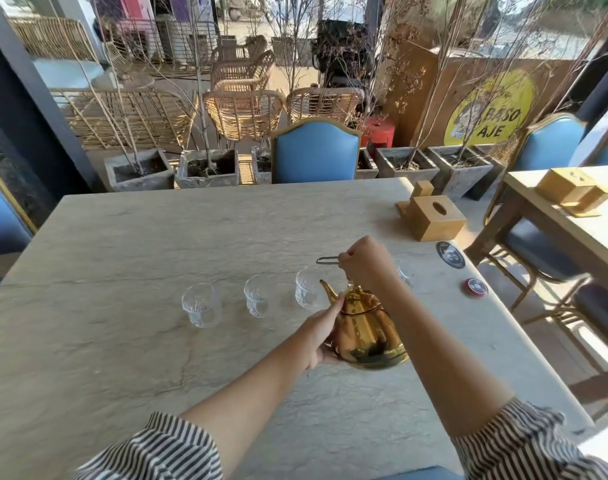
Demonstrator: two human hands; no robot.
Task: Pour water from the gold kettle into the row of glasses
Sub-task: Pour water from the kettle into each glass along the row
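Observation:
The gold kettle point(366, 332) hangs just above the stone table point(157, 244), its curved spout aimed left at the nearest glass. My right hand point(363, 261) is fisted around the kettle's wire handle from above. My left hand point(321, 336) cups the kettle's left side and bottom edge. Three clear patterned glasses stand in a row: the left glass point(202, 304), the middle glass point(259, 295), and the right glass point(307, 287) right by the spout. Another glass point(404, 275) is mostly hidden behind my right forearm. I cannot see water in any glass.
A wooden tissue box point(434, 218) stands at the table's far right, with a black coaster point(450, 255) and a small red disc point(475, 287) near the right edge. A blue chair point(315, 152) faces me across the table. A second table point(586, 216) and chairs stand to the right.

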